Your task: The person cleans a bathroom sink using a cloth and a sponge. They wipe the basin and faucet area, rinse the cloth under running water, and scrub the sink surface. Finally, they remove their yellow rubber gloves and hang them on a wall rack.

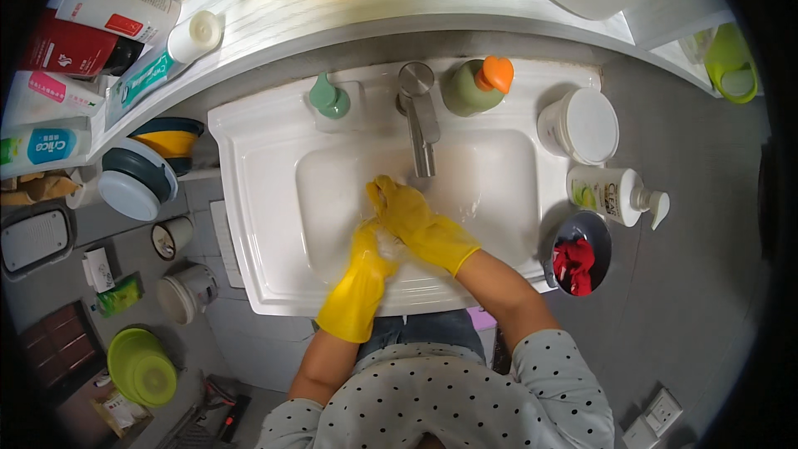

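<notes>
Both my hands wear yellow rubber gloves and are pressed together over the white sink (249,224), just below and left of the metal faucet (421,137). My left hand (371,245) has its fingers closed, partly hidden under the other glove. My right hand (407,214) lies across it, with bent fingers gathered together at the left. A small whitish, translucent patch (388,244) shows between the gloves; whether it is foam, water or a held thing I cannot make out. Wet glints show on the basin's right side.
Along the sink's back stand a green pump dispenser (329,98) and an orange-topped green bottle (478,87). At its right are a lidded white tub (582,126), a white pump bottle (611,195) and a grey cup with red cloth (575,264). A white shelf (457,2) overhangs behind.
</notes>
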Available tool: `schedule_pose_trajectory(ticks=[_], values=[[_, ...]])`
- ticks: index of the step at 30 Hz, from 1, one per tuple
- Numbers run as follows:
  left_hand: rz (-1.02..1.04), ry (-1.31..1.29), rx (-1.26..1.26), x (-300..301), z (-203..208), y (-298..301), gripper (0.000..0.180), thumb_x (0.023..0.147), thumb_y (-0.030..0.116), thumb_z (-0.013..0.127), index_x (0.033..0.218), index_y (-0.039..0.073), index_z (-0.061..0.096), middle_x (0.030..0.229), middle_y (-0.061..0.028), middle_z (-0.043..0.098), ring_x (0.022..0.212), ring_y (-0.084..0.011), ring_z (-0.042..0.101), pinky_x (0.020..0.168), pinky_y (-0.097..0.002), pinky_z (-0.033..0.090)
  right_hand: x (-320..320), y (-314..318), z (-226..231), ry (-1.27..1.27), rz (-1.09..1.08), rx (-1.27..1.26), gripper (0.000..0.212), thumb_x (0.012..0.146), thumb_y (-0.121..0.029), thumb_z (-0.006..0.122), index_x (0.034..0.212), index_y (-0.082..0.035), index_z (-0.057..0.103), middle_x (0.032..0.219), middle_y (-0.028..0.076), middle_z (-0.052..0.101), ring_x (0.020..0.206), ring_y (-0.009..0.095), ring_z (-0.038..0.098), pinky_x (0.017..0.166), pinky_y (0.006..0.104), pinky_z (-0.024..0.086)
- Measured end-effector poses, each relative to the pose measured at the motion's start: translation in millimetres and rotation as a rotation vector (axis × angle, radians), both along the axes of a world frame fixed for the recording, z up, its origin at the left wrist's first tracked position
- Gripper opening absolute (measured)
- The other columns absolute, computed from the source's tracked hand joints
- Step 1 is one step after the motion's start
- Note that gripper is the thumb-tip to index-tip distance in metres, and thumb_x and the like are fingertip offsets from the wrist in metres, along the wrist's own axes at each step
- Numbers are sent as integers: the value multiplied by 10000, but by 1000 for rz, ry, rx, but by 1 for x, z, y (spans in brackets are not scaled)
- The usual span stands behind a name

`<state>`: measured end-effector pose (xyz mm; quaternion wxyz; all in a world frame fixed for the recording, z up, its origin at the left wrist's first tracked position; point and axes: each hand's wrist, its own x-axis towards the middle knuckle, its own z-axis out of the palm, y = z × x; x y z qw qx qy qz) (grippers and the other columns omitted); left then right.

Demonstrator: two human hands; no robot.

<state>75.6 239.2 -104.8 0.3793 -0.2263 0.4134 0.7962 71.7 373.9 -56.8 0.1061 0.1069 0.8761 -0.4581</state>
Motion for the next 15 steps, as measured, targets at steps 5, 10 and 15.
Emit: schedule_pose_trajectory(ticks=[5,10,15], values=[[-40,-27,-42,-11,0,1,272,932,252,559,1159,102,564,876,-45,573,825,-182,601,690,-356,514,23,-32,12,217,53,64,331,925,-328,568,1146,-82,590,1027,147,653,929,287,622,810,393,495],[-41,-53,-76,-2,1,0,278,915,241,582,1149,92,570,894,-47,582,831,-181,601,692,-347,510,18,-15,2,61,20,29,339,923,-346,555,1134,-82,583,1026,178,653,930,332,629,808,421,500],[-59,-129,-100,6,14,-5,285,898,231,605,1138,82,575,912,-50,590,836,-180,600,693,-337,507,13,-5,-1,13,-73,-62,349,921,-365,542,1122,-82,576,1025,209,652,931,376,636,806,449,505]])
